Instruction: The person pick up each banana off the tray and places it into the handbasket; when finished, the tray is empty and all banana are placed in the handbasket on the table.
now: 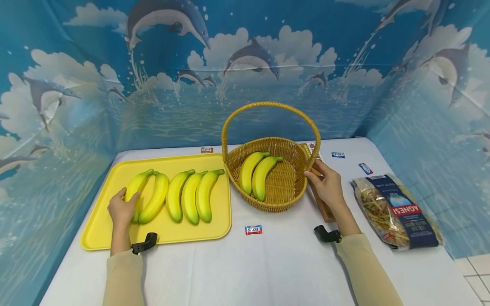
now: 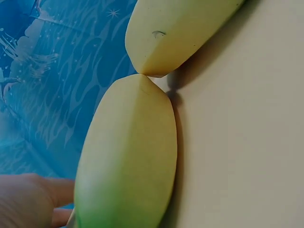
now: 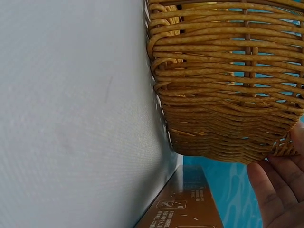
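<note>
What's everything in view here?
Tablecloth: one, white, underneath
Tray: one, yellow, left side
Basket: one, golden-brown, centre
Bananas: seven, yellow-green, five on tray, two in basket
Packets: four, multicoloured, scattered on tablecloth
Box: one, brown, right of basket
AGNESI bag: one, clear and navy, far right
Dolphin backdrop: one, blue, back and sides
Tiles: several, white, bottom right corner
Wrist devices: two, black, one per wrist
Left hand: one, beige-sleeved, holding leftmost banana
Right hand: one, beige-sleeved, holding basket's rim

Dolphin-print curtains [image 1: 164, 114] on three sides of a table [image 1: 291, 267] show a screened booth.
</note>
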Action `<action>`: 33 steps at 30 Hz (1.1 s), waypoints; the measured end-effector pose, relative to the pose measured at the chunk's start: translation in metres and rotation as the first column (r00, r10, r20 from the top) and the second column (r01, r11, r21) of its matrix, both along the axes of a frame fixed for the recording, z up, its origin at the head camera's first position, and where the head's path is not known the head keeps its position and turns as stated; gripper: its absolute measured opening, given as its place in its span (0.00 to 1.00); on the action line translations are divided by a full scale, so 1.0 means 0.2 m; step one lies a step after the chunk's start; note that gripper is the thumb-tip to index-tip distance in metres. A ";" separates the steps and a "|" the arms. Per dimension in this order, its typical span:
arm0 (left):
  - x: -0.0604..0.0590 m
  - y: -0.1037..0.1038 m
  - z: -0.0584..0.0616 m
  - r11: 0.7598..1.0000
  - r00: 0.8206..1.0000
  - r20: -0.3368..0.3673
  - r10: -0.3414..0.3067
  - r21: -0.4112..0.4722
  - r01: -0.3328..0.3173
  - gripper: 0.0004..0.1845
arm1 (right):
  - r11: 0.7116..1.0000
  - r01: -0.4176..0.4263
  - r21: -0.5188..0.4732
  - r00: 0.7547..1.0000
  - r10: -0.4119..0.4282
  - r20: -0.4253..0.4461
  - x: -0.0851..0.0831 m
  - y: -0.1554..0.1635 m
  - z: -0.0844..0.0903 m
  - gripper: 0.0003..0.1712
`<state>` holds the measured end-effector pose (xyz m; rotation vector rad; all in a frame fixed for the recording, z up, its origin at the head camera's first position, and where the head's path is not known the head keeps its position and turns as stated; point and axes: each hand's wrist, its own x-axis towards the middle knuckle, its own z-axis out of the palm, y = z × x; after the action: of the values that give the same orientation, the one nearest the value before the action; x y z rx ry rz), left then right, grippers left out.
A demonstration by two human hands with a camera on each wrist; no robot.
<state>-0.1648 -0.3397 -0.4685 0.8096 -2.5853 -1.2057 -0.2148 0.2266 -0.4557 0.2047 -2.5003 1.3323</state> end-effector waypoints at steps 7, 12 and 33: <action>0.00 0.00 -0.01 0.995 0.995 -0.032 0.095 0.042 -0.093 0.32 | 1.000 0.012 0.006 1.000 -0.012 0.008 -0.01 0.00 0.00 0.31; 0.00 0.01 0.01 0.989 0.989 -0.046 0.144 0.039 -0.142 0.32 | 1.000 0.011 0.003 1.000 -0.011 0.023 -0.01 0.00 0.00 0.31; 0.14 0.58 0.44 0.988 0.877 -0.455 -0.153 -0.082 0.130 0.26 | 1.000 -0.003 -0.004 1.000 0.003 0.012 0.00 0.00 0.01 0.31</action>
<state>-0.1362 -0.2239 -0.3798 0.2750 -2.2929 -1.1925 -0.2140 0.2272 -0.4547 0.2006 -2.5075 1.3440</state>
